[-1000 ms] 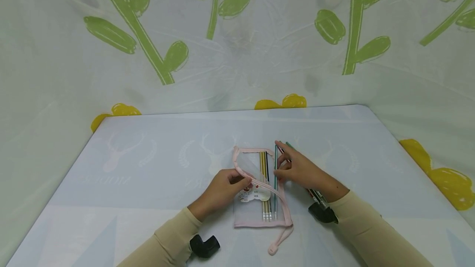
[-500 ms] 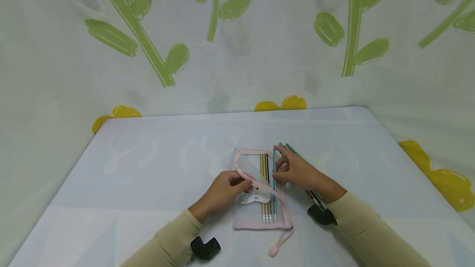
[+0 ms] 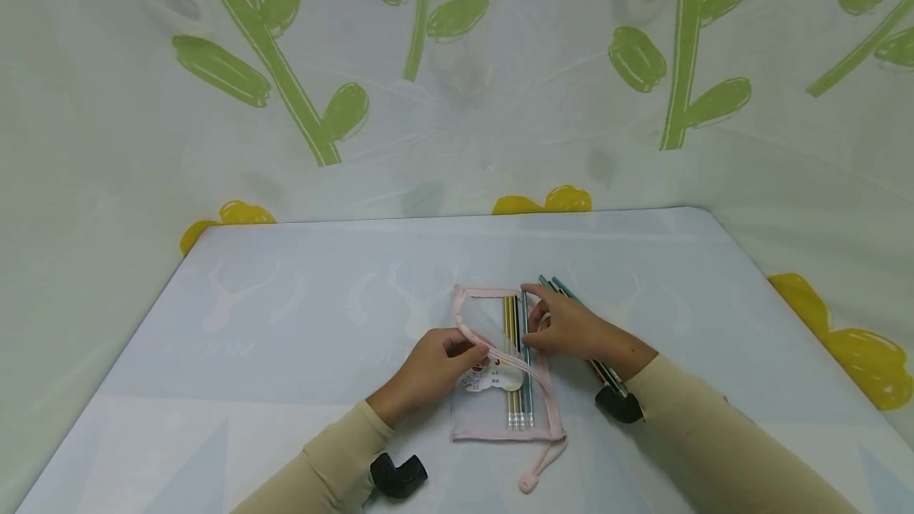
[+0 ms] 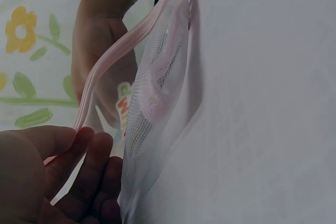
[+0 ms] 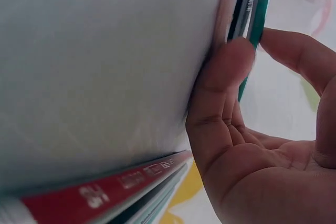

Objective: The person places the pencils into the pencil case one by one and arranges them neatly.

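Note:
A mesh zip pouch [image 3: 500,436] with pink edging lies flat on the table, its mouth pulled apart. Between thumb and fingers my left hand [image 3: 441,359] holds the pink zipper edge [image 4: 115,45] up. Inside the pouch several pencils [image 3: 512,401], yellow and dark ones among them, lie side by side, eraser ends toward me. My right hand [image 3: 571,329] pinches a green pencil [image 5: 261,11] between thumb and finger; most of its length lies in the pouch, beside the others. One right fingertip touches its far end. A white label [image 3: 493,377] partly covers the pencils.
Several loose pencils [image 3: 605,375] lie on the table under my right forearm; one red pencil [image 5: 105,190] shows in the right wrist view. A pink cord with a pull [image 3: 528,482] hangs from the pouch's near right corner. Black wrist mounts [image 3: 398,476] sit at both sleeves.
The green pencil has shifted left, in against the other pencils in the pouch, and my right hand has moved left with it. My left hand keeps its hold on the zipper edge.

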`<state>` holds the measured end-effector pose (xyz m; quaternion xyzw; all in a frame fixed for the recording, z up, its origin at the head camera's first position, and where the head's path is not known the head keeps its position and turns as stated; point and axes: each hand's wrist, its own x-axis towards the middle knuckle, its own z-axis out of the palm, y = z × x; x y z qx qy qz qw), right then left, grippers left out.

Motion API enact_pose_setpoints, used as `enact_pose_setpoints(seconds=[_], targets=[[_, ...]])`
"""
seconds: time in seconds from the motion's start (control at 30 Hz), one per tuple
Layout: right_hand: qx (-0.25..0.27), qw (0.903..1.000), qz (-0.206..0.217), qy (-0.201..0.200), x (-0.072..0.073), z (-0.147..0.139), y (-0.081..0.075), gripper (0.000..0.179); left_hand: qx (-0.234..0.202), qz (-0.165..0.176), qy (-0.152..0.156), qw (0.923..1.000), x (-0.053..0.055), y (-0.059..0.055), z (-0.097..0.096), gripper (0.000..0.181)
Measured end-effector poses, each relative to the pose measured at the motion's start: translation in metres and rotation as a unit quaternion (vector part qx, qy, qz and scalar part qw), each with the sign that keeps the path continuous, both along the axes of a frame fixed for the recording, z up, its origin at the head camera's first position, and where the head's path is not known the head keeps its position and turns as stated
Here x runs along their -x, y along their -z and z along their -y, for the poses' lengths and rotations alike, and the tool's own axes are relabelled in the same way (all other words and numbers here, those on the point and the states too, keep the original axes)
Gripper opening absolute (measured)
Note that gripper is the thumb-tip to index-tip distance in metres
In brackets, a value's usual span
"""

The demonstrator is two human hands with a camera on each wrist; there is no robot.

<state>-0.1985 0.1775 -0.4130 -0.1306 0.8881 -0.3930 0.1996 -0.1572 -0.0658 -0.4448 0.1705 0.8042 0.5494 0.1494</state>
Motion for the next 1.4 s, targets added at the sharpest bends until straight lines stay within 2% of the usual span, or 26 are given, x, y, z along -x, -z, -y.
enact_pose_setpoints(seconds=[0.17,0.5,0.77,1.1,1.4], targets=[[-0.026,0.9995,-0.011,-0.014,0.004,0.000,0.001,0.086,-0.003,0.001,0.000,1.0000,0.000,0.001,0.000,0.024],[-0.039,0.9990,-0.012,-0.020,0.005,0.003,0.001,0.086,-0.010,0.000,-0.001,1.0000,0.001,0.002,-0.001,0.024],[-0.051,0.9974,-0.040,-0.032,0.005,0.006,0.003,0.085,-0.015,0.001,-0.002,0.9999,0.000,0.001,0.000,0.024],[-0.079,0.9960,-0.037,-0.019,0.002,0.012,0.002,0.082,-0.013,-0.002,-0.001,0.9999,0.001,0.000,0.000,0.024],[-0.060,0.9966,-0.050,-0.024,-0.001,0.008,0.000,0.077,-0.013,0.002,0.000,0.9999,0.000,-0.001,0.000,0.025]])
